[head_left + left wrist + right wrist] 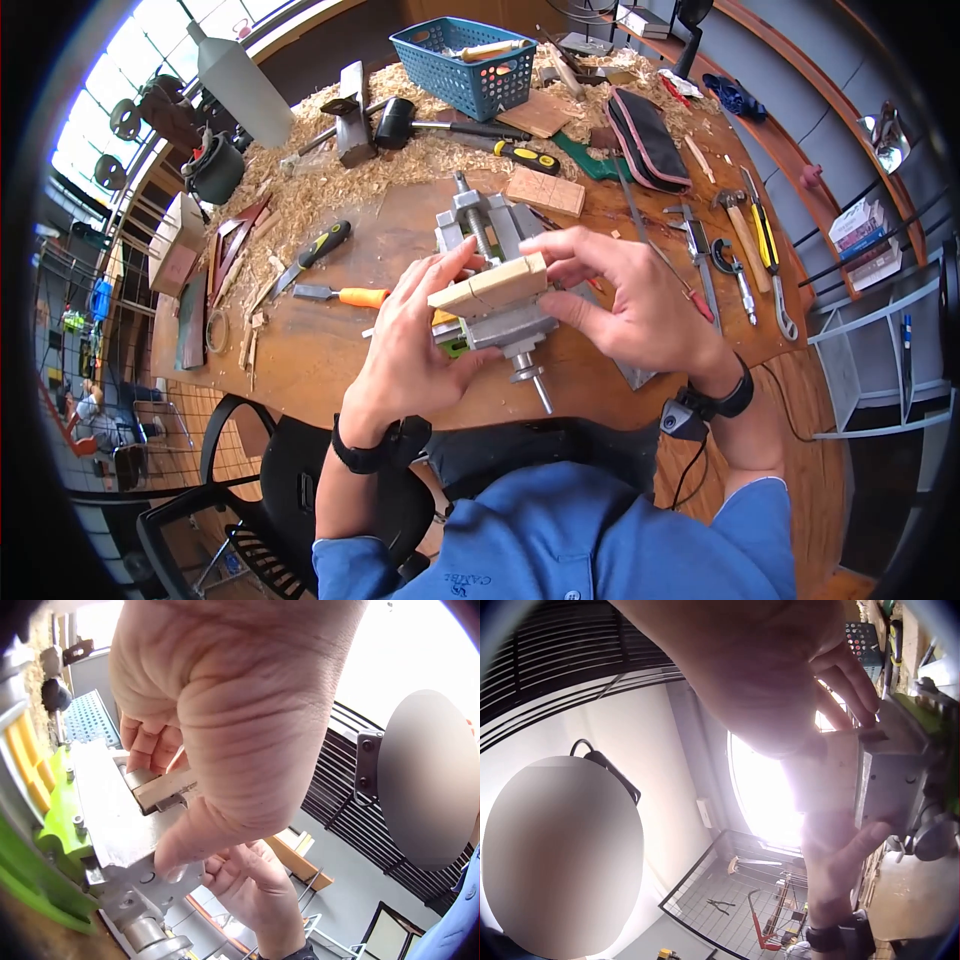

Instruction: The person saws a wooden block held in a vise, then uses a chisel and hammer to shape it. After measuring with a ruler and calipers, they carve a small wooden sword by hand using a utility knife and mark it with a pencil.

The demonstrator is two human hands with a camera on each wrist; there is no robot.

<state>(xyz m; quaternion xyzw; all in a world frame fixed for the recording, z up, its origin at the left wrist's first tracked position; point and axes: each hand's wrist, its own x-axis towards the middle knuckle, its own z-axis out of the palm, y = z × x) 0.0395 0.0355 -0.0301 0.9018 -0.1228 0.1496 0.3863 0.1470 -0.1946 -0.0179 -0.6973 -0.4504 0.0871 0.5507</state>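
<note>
A pale wooden block [488, 285] sits lengthwise across the top of a grey metal vise [505, 325]. My left hand [405, 335] is at the block's left end, fingers reaching over its far side. Its thumb lies against the vise's front face in the left wrist view. At the other end, my right hand [630, 300] holds the block's right end between fingers and thumb. The right wrist view shows the right fingers [847, 682] along the block's far edge; the right thumb is hidden there. The vise's screw handle [540, 390] points toward me.
Left of the vise lie an orange-handled chisel [355, 297] and a knife [322, 247]. Behind it are a flat wood piece [545, 192], a mallet [397, 122] and a blue basket [500, 95] among shavings. A hammer [745, 235] and an adjustable wrench [780, 290] lie right.
</note>
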